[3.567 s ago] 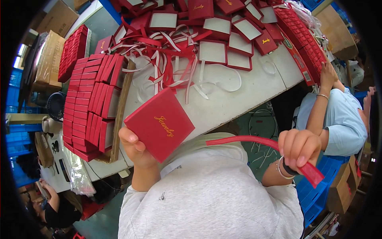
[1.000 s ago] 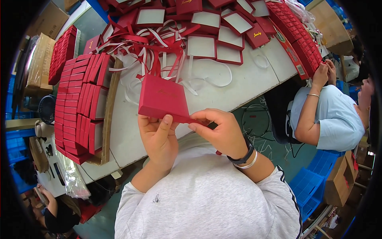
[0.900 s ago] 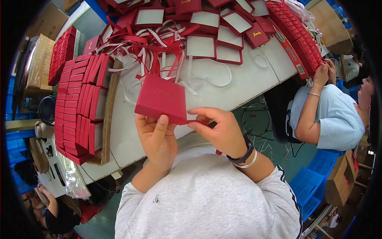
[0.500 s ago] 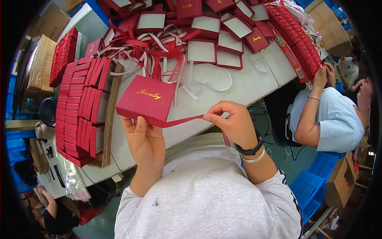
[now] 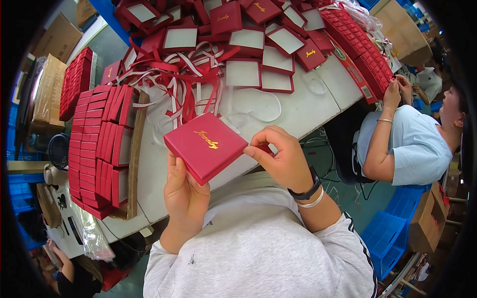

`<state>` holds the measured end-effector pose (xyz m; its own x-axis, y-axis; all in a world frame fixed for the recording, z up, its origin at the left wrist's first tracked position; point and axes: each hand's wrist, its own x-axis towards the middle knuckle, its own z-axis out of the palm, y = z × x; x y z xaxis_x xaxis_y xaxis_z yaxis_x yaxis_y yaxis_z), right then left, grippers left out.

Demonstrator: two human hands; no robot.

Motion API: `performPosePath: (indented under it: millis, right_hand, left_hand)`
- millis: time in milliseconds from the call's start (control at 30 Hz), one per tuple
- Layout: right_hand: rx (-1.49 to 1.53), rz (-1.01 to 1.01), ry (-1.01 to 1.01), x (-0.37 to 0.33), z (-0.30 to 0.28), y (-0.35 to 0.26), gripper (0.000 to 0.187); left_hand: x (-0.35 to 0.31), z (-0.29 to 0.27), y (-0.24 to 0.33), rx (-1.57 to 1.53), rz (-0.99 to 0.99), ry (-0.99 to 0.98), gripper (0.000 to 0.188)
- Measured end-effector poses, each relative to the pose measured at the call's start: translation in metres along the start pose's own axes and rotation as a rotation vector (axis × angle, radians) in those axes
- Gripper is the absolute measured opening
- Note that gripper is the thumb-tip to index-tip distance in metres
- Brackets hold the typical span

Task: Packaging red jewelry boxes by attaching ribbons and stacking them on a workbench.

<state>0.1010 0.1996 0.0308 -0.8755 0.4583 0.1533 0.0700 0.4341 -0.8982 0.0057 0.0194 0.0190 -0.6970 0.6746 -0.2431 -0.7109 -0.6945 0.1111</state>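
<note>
My left hand (image 5: 185, 191) grips a square red gift box (image 5: 211, 144) with gold lettering on its lid, fingers beneath it and thumb at its near side. The box is tilted above the near edge of the table. At the box's right corner, my right hand (image 5: 280, 159) pinches thumb to forefinger on a red ribbon (image 5: 272, 148), of which only a short piece shows behind the fingers. Beyond the box lies a tangle of red and white ribbons (image 5: 191, 74) on the white table (image 5: 303, 111).
Loose red boxes and white-lined box halves (image 5: 243, 74) are heaped at the back. Stacked red boxes (image 5: 99, 144) stand on a cardboard tray at left; more rows (image 5: 360, 49) are at right. A co-worker (image 5: 397, 139) sits at right, beside blue crates (image 5: 390, 233).
The box has moved right and nearer to me and turned clockwise. My right hand has come up to its corner; the ribbon stretched between them no longer shows.
</note>
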Motion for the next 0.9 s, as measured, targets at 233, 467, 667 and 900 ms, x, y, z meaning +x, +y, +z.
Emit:
performPosePath:
  millis: [233, 467, 667, 900]
  right_hand:
    - [0.006, -0.155, 0.006, 0.000, -0.003, 0.008, 0.016]
    - [0.401, -0.114, -0.180, -0.005, -0.001, 0.016, 0.016]
    - [0.379, -0.030, -0.166, -0.010, 0.021, 0.006, 0.008]
    - [0.322, 0.007, -0.139, -0.017, 0.032, -0.001, 0.014]
  left_hand:
    - [0.000, -0.003, 0.003, -0.228, -0.211, -0.030, 0.030]
    - [0.007, -0.009, 0.007, -0.404, -0.372, -0.023, 0.031]
    - [0.009, -0.023, -0.022, 0.439, 0.188, -0.253, 0.047]
    - [0.000, -0.021, -0.022, 1.001, 0.371, -0.173, 0.025]
